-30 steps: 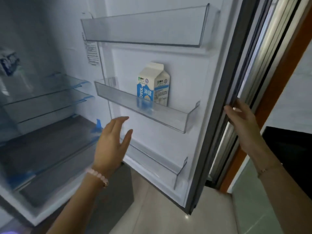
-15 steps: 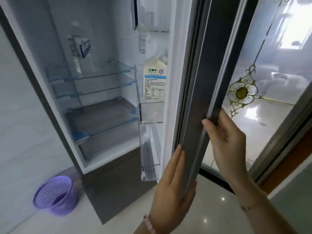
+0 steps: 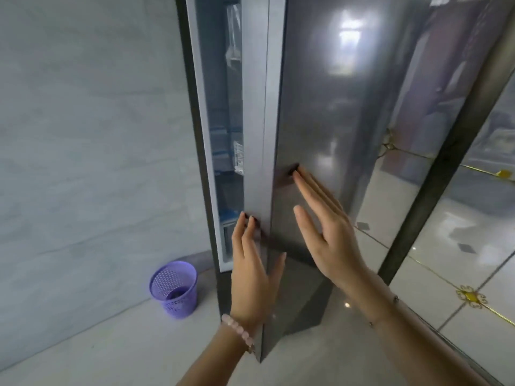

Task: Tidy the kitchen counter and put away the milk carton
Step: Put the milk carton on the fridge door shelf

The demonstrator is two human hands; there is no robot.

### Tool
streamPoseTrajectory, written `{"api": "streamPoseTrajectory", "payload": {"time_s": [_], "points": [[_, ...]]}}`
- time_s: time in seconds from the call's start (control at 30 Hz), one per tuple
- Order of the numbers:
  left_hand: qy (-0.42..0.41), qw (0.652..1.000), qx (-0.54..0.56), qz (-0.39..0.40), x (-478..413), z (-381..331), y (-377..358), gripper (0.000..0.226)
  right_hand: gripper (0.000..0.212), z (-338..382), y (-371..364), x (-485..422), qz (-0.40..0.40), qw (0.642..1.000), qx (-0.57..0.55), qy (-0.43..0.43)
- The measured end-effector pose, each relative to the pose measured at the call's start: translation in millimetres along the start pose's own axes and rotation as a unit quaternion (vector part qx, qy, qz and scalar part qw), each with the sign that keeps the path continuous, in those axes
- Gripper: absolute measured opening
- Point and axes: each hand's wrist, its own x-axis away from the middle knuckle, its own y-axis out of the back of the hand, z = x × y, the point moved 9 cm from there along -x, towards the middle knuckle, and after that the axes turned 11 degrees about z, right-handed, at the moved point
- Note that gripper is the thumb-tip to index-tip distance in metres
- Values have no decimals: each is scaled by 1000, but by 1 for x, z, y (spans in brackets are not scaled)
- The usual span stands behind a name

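Head view looks down along a grey fridge door [image 3: 320,107] that stands nearly shut, with only a narrow gap at its 9 o'clock side. Through that gap I see a thin strip of the fridge interior [image 3: 223,135]: white liner, blurred blue shelf edges and some clear plastic, none of it sharp enough to name. I cannot see the milk carton; the door hides the door shelves from me.

My left hand [image 3: 250,268] lies flat along the door's free edge, fingers [image 3: 245,232] straight and together, their tips touching the metal and the thumb around on the door's front. It grips nothing. My right hand [image 3: 326,227] is spread flat at 3 o'clock of the left one, palm toward the door's glossy front, fingertips at or just off the surface; I cannot tell whether the palm presses on it. It too holds nothing. A dark reflection sits just past the fingertips. A pale bead bracelet [image 3: 239,332] circles my left wrist, and a thin chain [image 3: 384,310] my right.

At 7 o'clock of the door a purple mesh bin [image 3: 174,288] stands on the tiled floor [image 3: 111,344], near the grey wall [image 3: 83,135]; its contents are too dark to make out. At 3 o'clock a dark-framed glass partition [image 3: 446,162] runs off the frame, showing only reflections.
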Motion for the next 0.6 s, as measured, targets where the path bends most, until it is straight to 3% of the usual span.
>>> {"api": "streamPoseTrajectory", "payload": {"time_s": [0.1, 0.23, 0.33, 0.47, 0.6], "points": [[23, 1000, 18, -6, -31, 42, 24, 65, 54, -15, -26, -39, 16, 998, 54, -2], [59, 996, 57, 33, -67, 85, 40, 70, 60, -27, -70, -80, 78, 984, 158, 13], [63, 997, 44, 18, -89, 108, 50, 59, 64, -40, -97, -104, 106, 968, 229, -2], [71, 997, 44, -3, -123, 140, 64, 34, 62, -46, -121, -133, 103, 961, 255, -19], [104, 991, 86, 5, -160, 169, 72, 30, 63, -52, -143, -162, 104, 951, 288, -36]]}}
